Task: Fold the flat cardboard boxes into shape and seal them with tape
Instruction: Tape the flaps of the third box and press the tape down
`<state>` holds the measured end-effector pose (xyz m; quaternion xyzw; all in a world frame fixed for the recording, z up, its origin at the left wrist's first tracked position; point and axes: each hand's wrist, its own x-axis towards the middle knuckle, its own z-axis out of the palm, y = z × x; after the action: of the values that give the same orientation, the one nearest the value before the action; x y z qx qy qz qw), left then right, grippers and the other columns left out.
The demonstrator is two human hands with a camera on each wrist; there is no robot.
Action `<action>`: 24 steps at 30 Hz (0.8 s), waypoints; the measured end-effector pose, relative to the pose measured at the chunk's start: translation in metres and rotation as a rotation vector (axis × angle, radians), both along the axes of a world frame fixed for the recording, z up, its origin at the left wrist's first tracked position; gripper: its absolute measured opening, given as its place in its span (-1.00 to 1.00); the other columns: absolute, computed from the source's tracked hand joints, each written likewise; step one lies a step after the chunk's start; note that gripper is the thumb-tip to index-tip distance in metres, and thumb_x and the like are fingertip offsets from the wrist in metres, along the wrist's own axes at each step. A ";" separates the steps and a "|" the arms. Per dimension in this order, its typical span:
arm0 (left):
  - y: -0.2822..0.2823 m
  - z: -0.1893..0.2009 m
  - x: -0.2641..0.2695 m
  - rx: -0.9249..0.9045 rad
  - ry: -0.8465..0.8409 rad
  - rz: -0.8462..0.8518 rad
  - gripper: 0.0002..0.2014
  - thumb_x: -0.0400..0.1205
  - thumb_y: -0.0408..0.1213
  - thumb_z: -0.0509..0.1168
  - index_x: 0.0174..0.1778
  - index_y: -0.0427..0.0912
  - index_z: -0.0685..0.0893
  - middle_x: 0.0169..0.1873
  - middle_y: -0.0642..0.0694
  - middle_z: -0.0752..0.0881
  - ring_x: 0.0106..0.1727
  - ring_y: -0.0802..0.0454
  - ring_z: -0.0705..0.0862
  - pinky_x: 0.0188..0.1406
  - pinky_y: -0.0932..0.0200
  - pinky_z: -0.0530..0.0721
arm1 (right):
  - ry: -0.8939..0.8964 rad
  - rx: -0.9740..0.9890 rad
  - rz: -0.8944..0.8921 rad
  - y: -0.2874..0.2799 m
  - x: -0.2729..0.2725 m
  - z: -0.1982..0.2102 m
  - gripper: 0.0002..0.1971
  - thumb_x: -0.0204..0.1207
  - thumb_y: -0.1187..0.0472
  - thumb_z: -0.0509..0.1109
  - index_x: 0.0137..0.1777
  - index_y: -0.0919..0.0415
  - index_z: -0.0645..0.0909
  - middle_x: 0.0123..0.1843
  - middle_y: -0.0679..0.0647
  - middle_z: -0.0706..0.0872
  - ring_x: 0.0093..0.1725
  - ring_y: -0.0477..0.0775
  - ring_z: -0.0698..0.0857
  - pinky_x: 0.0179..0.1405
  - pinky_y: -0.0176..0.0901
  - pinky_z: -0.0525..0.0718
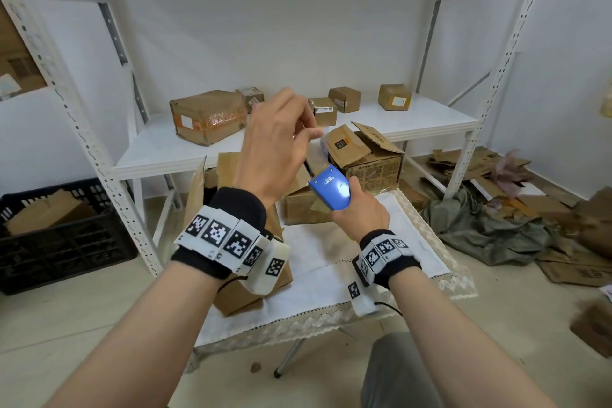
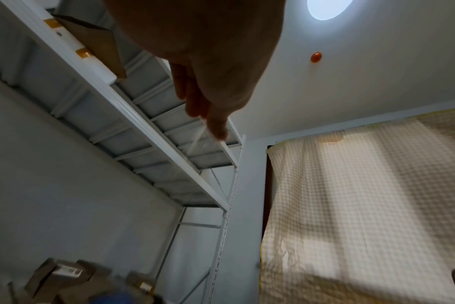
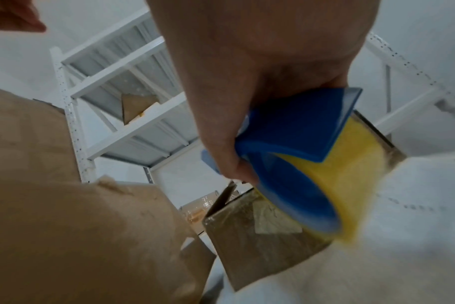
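Note:
My right hand point(image 1: 359, 212) grips a blue tape dispenser point(image 1: 329, 190) above the small table. In the right wrist view the right hand's fingers point(image 3: 229, 148) curl round the dispenser point(image 3: 294, 133), which holds a yellowish tape roll point(image 3: 351, 181). My left hand point(image 1: 298, 132) is raised up and left of it. It pinches the end of a clear tape strip point(image 1: 316, 156) that stretches back to the dispenser. The strip point(image 2: 198, 144) hangs from the left hand's fingertips point(image 2: 217, 127) in the left wrist view. A small brown cardboard box point(image 1: 301, 209) sits on the table under the hands, beside a taller open box point(image 1: 228, 169).
The table carries a white lace-edged cloth point(image 1: 331, 262). Behind it a white metal shelf point(image 1: 430, 119) holds several sealed boxes. An opened box point(image 1: 371, 159) stands just beyond the table. A black crate point(image 1: 63, 235) sits on the floor at left, a green cloth point(image 1: 486, 228) and flat cardboard at right.

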<state>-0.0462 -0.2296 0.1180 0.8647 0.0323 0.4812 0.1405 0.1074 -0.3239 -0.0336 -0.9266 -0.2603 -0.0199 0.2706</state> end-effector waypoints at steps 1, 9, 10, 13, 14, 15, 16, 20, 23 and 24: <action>-0.002 -0.003 0.000 -0.002 0.008 0.001 -0.85 0.59 -0.32 0.46 -0.20 -0.16 0.60 -0.19 -0.03 0.59 -0.21 -0.05 0.57 -0.02 -0.03 0.57 | 0.045 -0.020 0.003 0.001 0.004 0.005 -0.47 0.41 0.08 0.47 0.31 0.06 0.32 0.00 0.18 0.64 -0.08 0.30 0.63 -0.18 -0.03 0.48; 0.014 0.059 -0.008 -0.037 0.036 -0.012 -0.83 0.57 -0.15 0.53 -0.14 -0.06 0.66 -0.14 0.00 0.68 -0.17 0.12 0.62 -0.11 0.37 0.56 | 0.627 0.278 0.016 -0.008 0.025 0.001 -0.50 0.38 -0.04 0.59 0.20 0.20 0.54 -0.01 0.15 0.65 -0.07 0.18 0.65 -0.17 -0.05 0.55; 0.015 0.062 -0.008 -0.056 0.071 -0.027 -0.82 0.55 -0.15 0.55 -0.15 -0.04 0.66 -0.15 0.01 0.69 -0.18 0.14 0.62 -0.14 0.41 0.55 | 0.705 0.263 0.045 -0.012 0.026 0.004 -0.62 0.42 0.00 0.58 0.05 0.23 0.57 -0.14 0.13 0.62 -0.20 0.13 0.59 -0.26 -0.09 0.48; 0.019 0.060 -0.010 -0.121 0.122 -0.040 -0.81 0.53 -0.17 0.58 -0.18 -0.02 0.66 -0.17 0.04 0.69 -0.19 0.19 0.60 -0.18 0.50 0.52 | 0.710 0.025 0.076 -0.022 0.026 0.000 -0.72 0.48 0.07 0.54 -0.22 0.21 0.53 -0.32 0.10 0.54 -0.36 0.07 0.48 -0.37 -0.16 0.39; 0.021 0.059 -0.011 -0.140 0.124 -0.047 -0.81 0.53 -0.18 0.59 -0.18 -0.02 0.66 -0.17 0.03 0.70 -0.19 0.21 0.60 -0.18 0.50 0.53 | 0.707 -0.018 0.068 -0.024 0.026 -0.005 -0.72 0.49 0.08 0.54 -0.24 0.20 0.54 -0.31 0.11 0.54 -0.36 0.07 0.48 -0.37 -0.17 0.39; 0.023 0.059 -0.011 -0.156 0.122 -0.052 -0.81 0.52 -0.18 0.59 -0.19 -0.02 0.66 -0.16 0.02 0.71 -0.20 0.21 0.60 -0.17 0.49 0.55 | 0.714 -0.020 0.062 -0.026 0.025 -0.010 -0.72 0.51 0.09 0.54 -0.27 0.21 0.54 -0.30 0.12 0.55 -0.37 0.07 0.48 -0.38 -0.17 0.39; 0.025 0.059 -0.013 -0.168 0.119 -0.054 -0.80 0.52 -0.18 0.59 -0.19 -0.01 0.66 -0.16 0.02 0.72 -0.20 0.22 0.60 -0.17 0.48 0.56 | 0.713 -0.012 0.053 -0.026 0.024 -0.016 -0.73 0.53 0.10 0.54 -0.26 0.22 0.56 -0.27 0.14 0.58 -0.36 0.07 0.50 -0.39 -0.17 0.40; 0.028 0.059 -0.017 -0.213 0.130 -0.054 -0.80 0.53 -0.20 0.59 -0.21 0.02 0.65 -0.25 0.14 0.67 -0.26 0.29 0.58 -0.17 0.49 0.56 | 0.496 -0.122 -0.044 -0.025 0.027 -0.032 -0.48 0.51 -0.11 0.54 0.29 0.25 0.63 0.34 0.30 0.63 0.31 0.33 0.63 0.22 0.06 0.60; 0.033 0.063 -0.021 -0.243 0.115 -0.040 -0.81 0.55 -0.21 0.58 -0.20 0.02 0.65 -0.29 0.17 0.66 -0.31 0.34 0.57 -0.21 0.53 0.54 | 0.377 0.507 0.034 -0.017 0.019 -0.014 -0.68 0.52 -0.11 0.50 0.18 0.01 0.74 0.28 0.22 0.71 0.35 0.32 0.66 0.37 0.16 0.61; 0.035 0.064 -0.022 -0.249 0.109 -0.034 -0.81 0.55 -0.20 0.57 -0.19 0.01 0.66 -0.29 0.17 0.66 -0.32 0.37 0.57 -0.22 0.53 0.53 | 0.499 0.763 0.123 -0.016 0.012 -0.001 -0.74 0.59 -0.08 0.46 0.15 0.03 0.77 0.20 0.20 0.77 0.27 0.29 0.72 0.26 0.08 0.69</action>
<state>-0.0677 -0.1947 0.1821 0.8657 0.0846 0.4234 0.2532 0.1193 -0.3396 -0.0348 -0.7200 -0.2157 0.1253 0.6476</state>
